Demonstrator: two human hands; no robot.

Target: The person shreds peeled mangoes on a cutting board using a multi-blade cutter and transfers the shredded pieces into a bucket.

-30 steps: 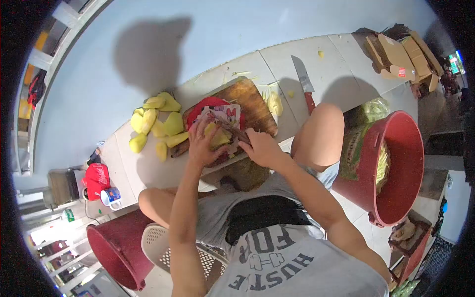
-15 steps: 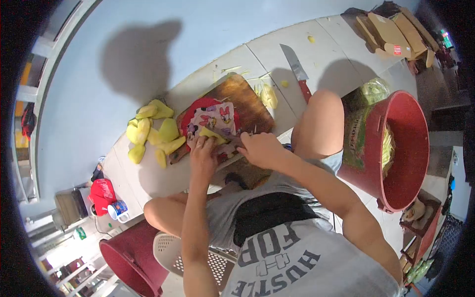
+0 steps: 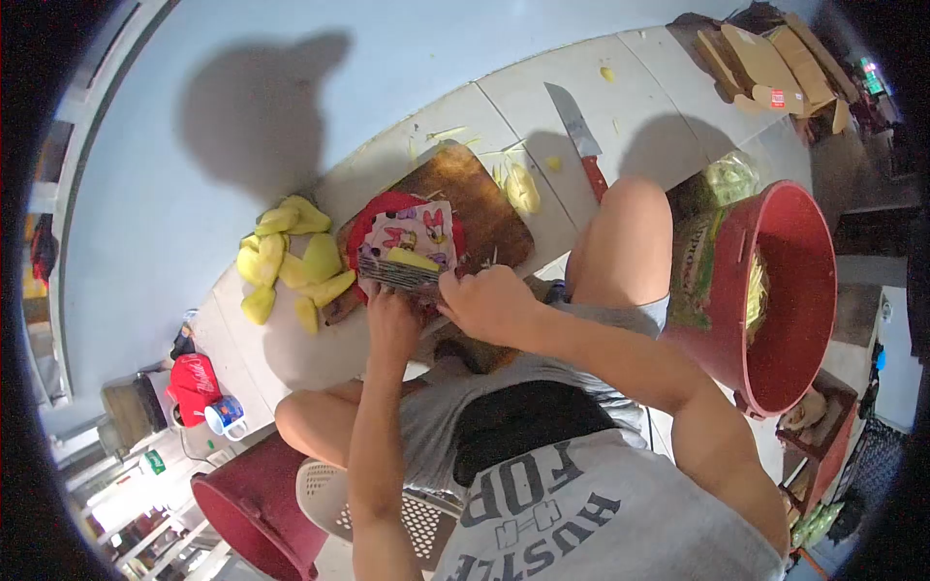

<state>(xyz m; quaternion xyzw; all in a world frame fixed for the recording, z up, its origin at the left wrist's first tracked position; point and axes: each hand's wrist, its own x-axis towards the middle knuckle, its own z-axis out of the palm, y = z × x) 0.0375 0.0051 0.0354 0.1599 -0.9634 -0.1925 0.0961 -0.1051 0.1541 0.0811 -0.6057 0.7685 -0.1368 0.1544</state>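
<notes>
My right hand [image 3: 489, 305] is closed around the end of a blade with several dark grey stripes [image 3: 402, 271], whose handle is hidden in the fist. Just beyond the blade shows a pale yellow-green fruit piece [image 3: 414, 259], peeled and mango-like. My left hand [image 3: 392, 324] is closed at the blade's near side, against the fruit piece, its fingertips partly covered. Beneath them lies a cartoon-print cloth [image 3: 418, 228] on a red round item [image 3: 373, 225], over a wooden cutting board [image 3: 494, 208]. Several peeled fruit pieces [image 3: 320, 257] are heaped left of the board.
A knife with a red handle [image 3: 593, 174] lies on the tiled surface [image 3: 649, 87], near fruit scraps [image 3: 523, 189]. At right stands a red bucket [image 3: 823, 290] with pale shreds inside. Cardboard boxes [image 3: 765, 68] are at the far right. Left are a mug [image 3: 225, 414] and another red bucket [image 3: 252, 499].
The striped blade has turned so its broad face shows across the front of the fruit piece. My left hand has dropped slightly lower, and my right hand has shifted a little left.
</notes>
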